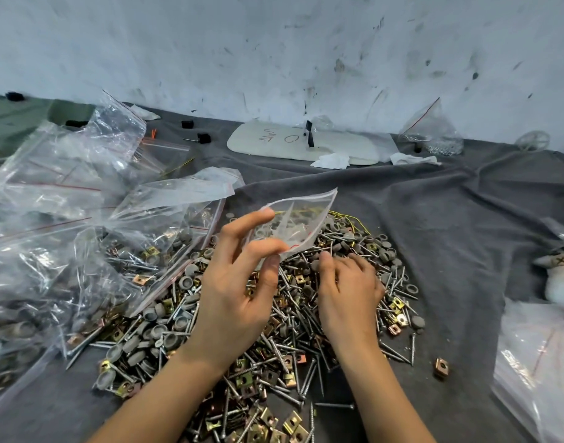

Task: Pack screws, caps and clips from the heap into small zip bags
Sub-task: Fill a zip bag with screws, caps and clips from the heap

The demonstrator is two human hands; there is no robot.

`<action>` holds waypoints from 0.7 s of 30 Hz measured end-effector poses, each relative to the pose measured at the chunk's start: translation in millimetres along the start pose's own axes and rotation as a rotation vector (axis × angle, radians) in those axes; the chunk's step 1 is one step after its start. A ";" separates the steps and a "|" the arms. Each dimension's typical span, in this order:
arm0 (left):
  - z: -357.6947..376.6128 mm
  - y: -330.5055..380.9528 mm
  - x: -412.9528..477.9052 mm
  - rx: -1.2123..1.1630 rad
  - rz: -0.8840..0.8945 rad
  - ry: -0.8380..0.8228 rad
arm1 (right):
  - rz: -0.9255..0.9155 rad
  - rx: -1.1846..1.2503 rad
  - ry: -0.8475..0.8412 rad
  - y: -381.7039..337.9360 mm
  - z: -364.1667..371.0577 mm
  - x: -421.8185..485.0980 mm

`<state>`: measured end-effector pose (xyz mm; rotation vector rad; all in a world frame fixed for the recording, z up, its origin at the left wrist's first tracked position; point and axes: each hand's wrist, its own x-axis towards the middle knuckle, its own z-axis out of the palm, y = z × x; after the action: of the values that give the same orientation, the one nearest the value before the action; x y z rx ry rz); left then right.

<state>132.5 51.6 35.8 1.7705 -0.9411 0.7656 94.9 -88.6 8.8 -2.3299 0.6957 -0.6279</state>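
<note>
Item: small zip bag (293,225), clear with a red-lined seal, hanging above the heap (274,362) of screws, grey caps and brass clips.
Left hand (239,292): pinching the bag's lower edge between thumb and fingertips.
Right hand (347,289): lying palm-down on the heap, fingers curling into the screws; whether it is gripping anything cannot be told.
Surroundings: grey cloth (434,219) lying underneath; filled bags (82,251) piling up at left.
</note>
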 end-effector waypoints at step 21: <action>1.7 0.6 -0.4 -0.030 -0.021 0.003 | 0.022 0.074 -0.117 2.1 1.8 5.1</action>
<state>132.0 50.0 35.1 1.7499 -0.9264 0.7372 99.1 -92.3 7.5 -2.2673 0.6331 -0.4944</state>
